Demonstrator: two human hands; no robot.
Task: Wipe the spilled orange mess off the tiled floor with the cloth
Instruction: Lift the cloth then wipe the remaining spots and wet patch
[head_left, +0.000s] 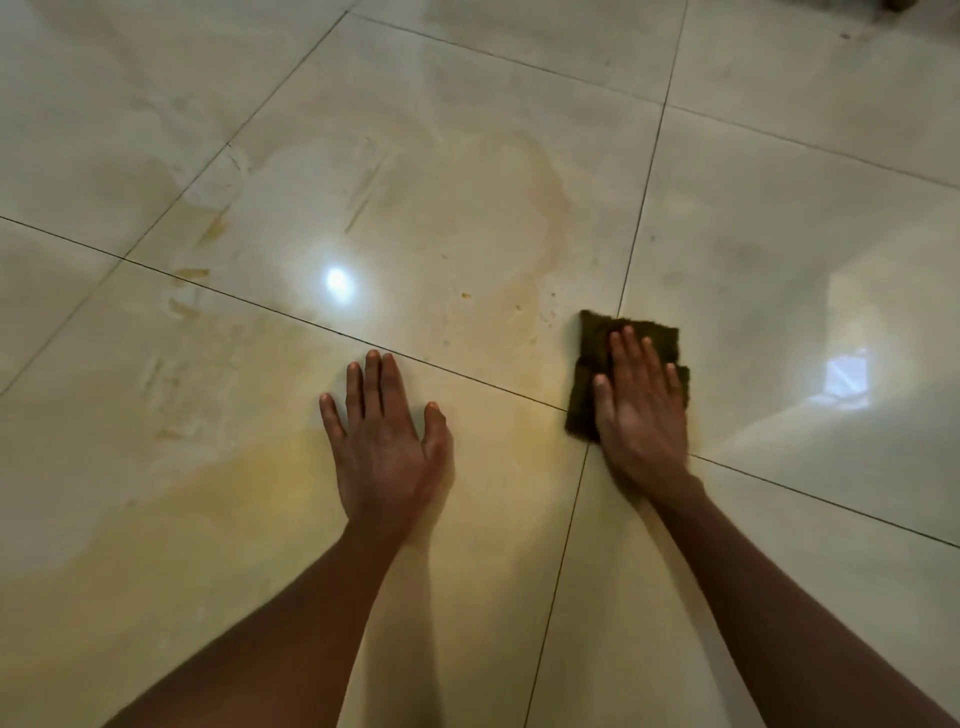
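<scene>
Across the glossy cream tiled floor, thin dark grout lines; a pale orange smear films the centre tile and runs down toward 7 o'clock, with darker streaks out at 9 o'clock. Left hand lies flat on bare tile just below centre, fingers straight and spread, holding nothing. Right hand, toward 3 o'clock, presses flat with straight fingers on the folded dark cloth, which sits over a grout crossing at the smear's right edge.

Glossy tiled floor, orange smears left of the flat-pressed dark cloth, left hand planted beside.
</scene>
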